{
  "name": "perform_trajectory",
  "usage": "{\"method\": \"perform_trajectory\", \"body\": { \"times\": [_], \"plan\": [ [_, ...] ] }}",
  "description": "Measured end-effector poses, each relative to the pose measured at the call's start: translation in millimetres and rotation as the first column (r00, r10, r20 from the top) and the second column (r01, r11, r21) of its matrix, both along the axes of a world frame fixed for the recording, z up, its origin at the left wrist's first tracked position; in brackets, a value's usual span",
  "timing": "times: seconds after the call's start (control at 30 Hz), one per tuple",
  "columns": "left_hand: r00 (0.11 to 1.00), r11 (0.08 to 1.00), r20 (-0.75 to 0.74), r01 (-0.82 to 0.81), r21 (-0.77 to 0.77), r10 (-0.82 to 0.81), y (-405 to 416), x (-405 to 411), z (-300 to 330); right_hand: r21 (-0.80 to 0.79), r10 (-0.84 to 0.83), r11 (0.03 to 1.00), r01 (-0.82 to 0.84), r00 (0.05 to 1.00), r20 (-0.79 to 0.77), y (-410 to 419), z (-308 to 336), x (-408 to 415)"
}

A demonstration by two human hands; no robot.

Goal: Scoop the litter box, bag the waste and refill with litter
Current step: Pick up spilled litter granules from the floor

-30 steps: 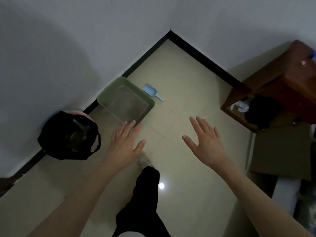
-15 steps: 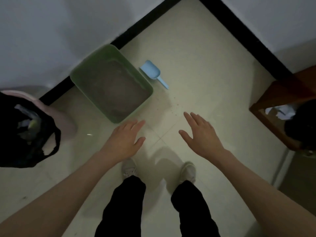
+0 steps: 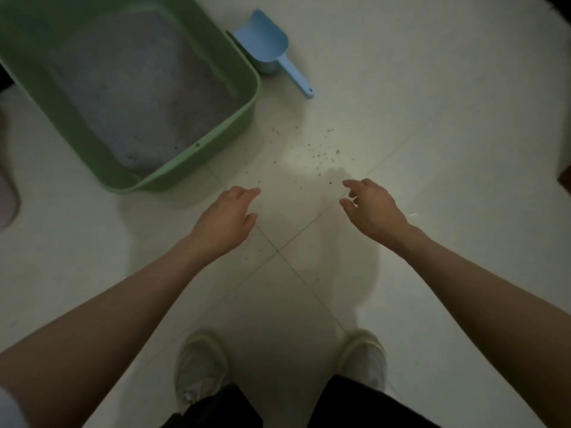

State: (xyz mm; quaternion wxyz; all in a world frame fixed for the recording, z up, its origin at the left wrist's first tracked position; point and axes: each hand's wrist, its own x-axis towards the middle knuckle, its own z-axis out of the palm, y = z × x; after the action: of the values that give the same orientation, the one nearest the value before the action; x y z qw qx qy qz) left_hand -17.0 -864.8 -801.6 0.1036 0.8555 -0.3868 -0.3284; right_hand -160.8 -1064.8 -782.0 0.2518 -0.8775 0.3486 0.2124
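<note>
Nothing yet scooped: scoop (image 3: 265, 46) left untouched just beside box (image 3: 197, 146); left hand (image 3: 227, 216) and right hand (image 3: 375, 208) held loosely spread, empty, near box; bagging, refill outstanding

Green litter box (image 3: 197, 146) holds grey litter (image 3: 139, 88); blue scoop (image 3: 265, 50) beside it.

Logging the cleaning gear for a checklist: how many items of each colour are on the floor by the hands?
Green: 1, the litter box
Blue: 1, the scoop
Total: 2
Neither the left hand nor the right hand holds anything.
</note>
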Motion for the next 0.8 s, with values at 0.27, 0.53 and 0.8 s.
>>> {"method": "perform_trajectory", "body": {
  "times": [0.27, 0.53, 0.8],
  "plan": [
    [0.956, 0.951, 0.017, -0.29, -0.104, 0.293, -3.1, 25.1, -79.8, 0.031, -0.149, 0.989, 0.146, 0.979, 0.14, -24.0, -85.8, 29.2],
    [0.924, 0.92, -0.001, -0.382, -0.094, 0.383, -27.9, 32.4, -88.4, -0.061, -0.116, 0.99, 0.128, 0.979, 0.166, -19.5, -98.3, 35.2],
    [0.929, 0.925, 0.102, -0.334, -0.183, 0.355, -48.9, 29.0, -90.5, 0.333, -0.565, 0.815, 0.474, 0.778, 0.274, -20.3, -94.7, 39.5]
  ]
}}
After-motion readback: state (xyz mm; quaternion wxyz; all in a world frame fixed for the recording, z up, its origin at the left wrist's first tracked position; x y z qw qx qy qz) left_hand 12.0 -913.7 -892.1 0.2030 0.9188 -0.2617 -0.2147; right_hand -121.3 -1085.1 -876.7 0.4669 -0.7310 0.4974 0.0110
